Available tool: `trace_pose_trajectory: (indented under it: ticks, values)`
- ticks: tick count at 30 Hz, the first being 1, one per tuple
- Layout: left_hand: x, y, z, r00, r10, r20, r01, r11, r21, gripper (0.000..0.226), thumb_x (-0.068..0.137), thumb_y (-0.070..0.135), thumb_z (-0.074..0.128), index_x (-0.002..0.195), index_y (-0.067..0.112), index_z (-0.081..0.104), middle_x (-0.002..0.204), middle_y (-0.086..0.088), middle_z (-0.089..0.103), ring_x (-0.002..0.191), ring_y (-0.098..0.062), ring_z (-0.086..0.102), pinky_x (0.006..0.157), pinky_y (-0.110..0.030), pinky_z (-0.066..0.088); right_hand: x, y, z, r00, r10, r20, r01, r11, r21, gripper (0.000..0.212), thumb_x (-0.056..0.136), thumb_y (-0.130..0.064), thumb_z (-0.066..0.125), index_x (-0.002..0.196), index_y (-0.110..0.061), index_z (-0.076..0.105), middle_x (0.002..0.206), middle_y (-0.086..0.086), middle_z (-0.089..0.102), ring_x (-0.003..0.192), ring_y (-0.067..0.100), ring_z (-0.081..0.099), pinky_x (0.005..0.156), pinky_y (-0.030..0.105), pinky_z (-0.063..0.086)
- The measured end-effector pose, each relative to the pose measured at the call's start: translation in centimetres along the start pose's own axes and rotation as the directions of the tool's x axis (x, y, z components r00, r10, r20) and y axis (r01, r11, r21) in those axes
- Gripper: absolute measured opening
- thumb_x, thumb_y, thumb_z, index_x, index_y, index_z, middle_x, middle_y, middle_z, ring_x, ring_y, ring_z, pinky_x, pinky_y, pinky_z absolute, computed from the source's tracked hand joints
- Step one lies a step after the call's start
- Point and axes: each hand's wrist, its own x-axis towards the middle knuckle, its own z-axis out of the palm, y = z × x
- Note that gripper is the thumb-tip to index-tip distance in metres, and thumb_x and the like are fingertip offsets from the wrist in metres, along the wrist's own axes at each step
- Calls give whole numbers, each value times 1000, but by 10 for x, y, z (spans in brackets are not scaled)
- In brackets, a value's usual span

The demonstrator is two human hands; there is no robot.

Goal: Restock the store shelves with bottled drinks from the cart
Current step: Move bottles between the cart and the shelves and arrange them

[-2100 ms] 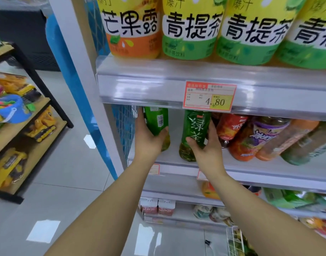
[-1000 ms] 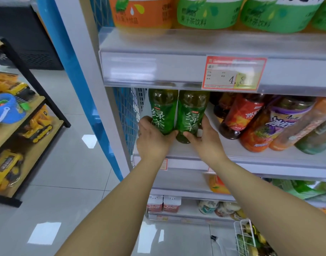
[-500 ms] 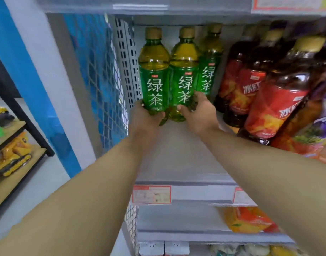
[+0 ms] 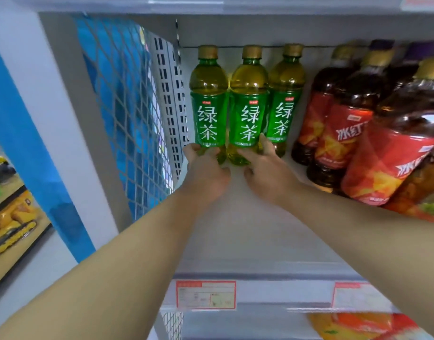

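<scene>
Three green tea bottles with gold caps stand upright at the back left of a grey shelf [image 4: 235, 231]. My left hand [image 4: 206, 173] grips the base of the leftmost green bottle [image 4: 208, 104]. My right hand [image 4: 267, 173] holds the base of the middle green bottle [image 4: 249, 106]. The third green bottle [image 4: 284, 101] stands free just right of them, slightly behind. Both arms reach deep into the shelf. The cart is out of view.
Red-labelled iced tea bottles [image 4: 343, 123] fill the shelf's right side. A perforated metal side panel [image 4: 169, 94] and wire mesh [image 4: 127, 114] close off the left. Price tags [image 4: 206, 294] hang on the front rail. Yellow toy vehicles [image 4: 9, 224] sit on a wooden rack at far left.
Both hands have pushed the two green bottles from the shelf's front edge to the back beside the third one. My view has dropped and moved in under the upper shelf.
</scene>
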Motion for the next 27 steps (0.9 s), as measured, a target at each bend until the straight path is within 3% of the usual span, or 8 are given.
trace_pose_trajectory:
  ticks: [3,6,8,12,16,19,23,27]
  values:
    - [-4,7,-3,999,37,19,-37,999,8,45,93,14,50,137,15,40,137,-7,17,126,-23,38,86,-12,30,2,6,-4,999,-40,33,40,999,-7,55,92,-7,41,144,-21,32,155,20,12,145,23,7,110,27,25]
    - [-32,17,-5,990,139,-23,-140,989,-47,48,91,11,52,137,17,42,139,-8,27,126,-19,38,86,-6,23,-35,7,-17,996,-72,-51,73,997,28,47,88,-11,46,133,-24,50,147,9,36,134,27,37,107,38,36]
    - [-70,25,-3,961,267,-72,-272,960,-70,47,90,10,54,135,19,46,138,-6,39,123,-15,42,88,-6,23,-83,5,-32,978,-117,-174,126,991,40,39,82,-18,48,118,-22,63,131,3,55,118,30,53,96,46,44]
    - [-166,41,14,876,472,-100,-482,863,-149,30,86,7,52,113,17,62,106,6,60,95,-5,56,79,-14,40,-205,18,-64,941,-154,-302,159,987,-10,20,79,-12,56,94,-14,70,96,3,69,90,26,61,79,39,47]
    - [-257,38,55,835,542,88,-512,827,-232,23,85,18,48,100,23,65,92,16,59,83,1,54,77,-10,38,-328,59,-73,965,106,-238,-93,994,62,16,82,-12,57,92,-13,70,86,-6,64,85,13,58,78,20,42]
    - [-307,33,98,823,494,279,-425,863,-273,25,84,27,45,99,29,65,92,21,58,85,0,56,79,-20,43,-410,97,-73,909,390,-146,-382,921,77,15,85,-14,58,91,-19,71,85,-8,67,79,1,57,69,7,40]
    - [-350,31,157,774,453,442,-349,888,-299,19,90,22,51,100,28,66,99,17,63,88,-4,60,83,-31,49,-489,139,-70,736,676,-36,-674,737,51,17,85,-9,62,95,-19,71,87,-3,70,80,12,63,79,30,51]
    - [-375,29,219,746,394,536,-258,914,-312,18,90,18,53,97,32,62,97,15,63,88,-4,59,78,-24,46,-530,179,-53,640,765,65,-768,641,19,23,85,-6,60,105,-14,69,99,4,69,93,23,65,91,36,49]
